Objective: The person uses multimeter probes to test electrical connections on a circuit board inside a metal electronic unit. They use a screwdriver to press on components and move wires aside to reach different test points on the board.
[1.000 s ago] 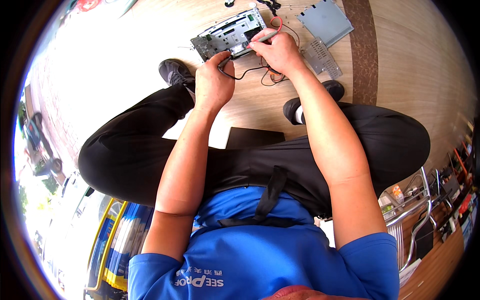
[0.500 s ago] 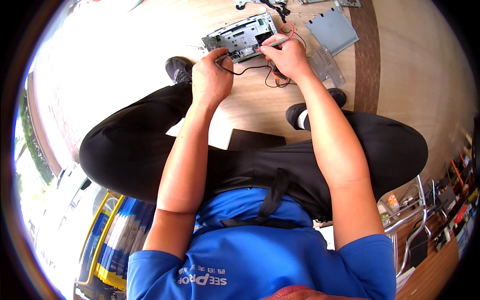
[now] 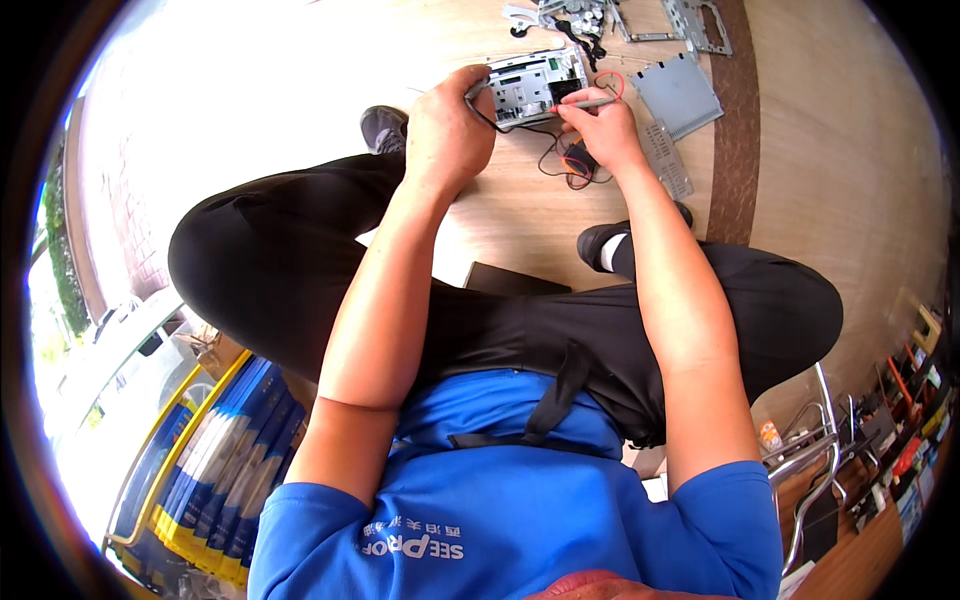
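A metal device chassis (image 3: pixel 524 92) with black parts inside lies at the top centre, between my hands. My left hand (image 3: pixel 448 125) is closed at its left end, around a test probe with a black lead (image 3: pixel 487 118). Whether those fingers also grip the chassis is hard to see. My right hand (image 3: pixel 612 130) pinches a grey test probe (image 3: pixel 590 103) with a red lead (image 3: pixel 615 82). Its tip points at the chassis's lower right part; contact cannot be made out. Just below and left of my right hand sits a small orange and black meter (image 3: pixel 578 157) with tangled leads.
A grey metal cover (image 3: pixel 678 95) and a perforated plate (image 3: pixel 668 160) lie to the right of my right hand. Loose black parts (image 3: pixel 580 25) and metal frames (image 3: pixel 698 22) are at the top edge. My crossed legs and a dark flat object (image 3: pixel 515 280) are nearer.
The chassis appears turned and further up and right in view. My left hand has shifted to its left end; the right probe still points into its right part. The view itself has also shifted.
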{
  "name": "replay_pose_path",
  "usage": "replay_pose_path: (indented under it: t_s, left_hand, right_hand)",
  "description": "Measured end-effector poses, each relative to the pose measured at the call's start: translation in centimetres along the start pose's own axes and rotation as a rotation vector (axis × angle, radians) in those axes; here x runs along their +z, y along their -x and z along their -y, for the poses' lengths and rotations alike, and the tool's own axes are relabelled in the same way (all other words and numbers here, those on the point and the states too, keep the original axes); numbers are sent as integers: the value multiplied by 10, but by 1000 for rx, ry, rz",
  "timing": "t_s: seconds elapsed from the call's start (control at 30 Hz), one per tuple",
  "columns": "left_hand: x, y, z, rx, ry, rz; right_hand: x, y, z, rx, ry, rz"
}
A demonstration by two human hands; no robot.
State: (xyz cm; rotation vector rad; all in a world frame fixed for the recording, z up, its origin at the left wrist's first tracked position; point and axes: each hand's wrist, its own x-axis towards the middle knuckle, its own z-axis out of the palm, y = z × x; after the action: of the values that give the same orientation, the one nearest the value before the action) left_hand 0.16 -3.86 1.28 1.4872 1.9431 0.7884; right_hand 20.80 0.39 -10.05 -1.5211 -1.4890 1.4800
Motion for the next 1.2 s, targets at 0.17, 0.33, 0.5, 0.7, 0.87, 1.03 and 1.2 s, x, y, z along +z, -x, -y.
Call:
replay_pose_path:
  t_s: [0.17,0.33,0.5,0.7,0.87,1.03,1.2]
  left_hand:
    - [4,2,26,-65,-33,108]
    - [11,1,36,-83,15,156]
    - [13,2,46,-91,-8,239]
    - [13,11,51,-103,-12,279]
    - [16,9,58,-154,37,235]
    - [17,6,58,-184,82,259]
    - [18,2,58,-273,142,297]
  right_hand:
    - [4,8,11,19,-111,-24]
    - [0,9,10,25,1,-14]
    - [5,10,6,29,55,-20]
    - [12,11,-1,7,48,-105]
    - [16,11,3,5,19,-111]
    - [13,11,12,39,87,-69]
    - [9,10,14,61,62,-34]
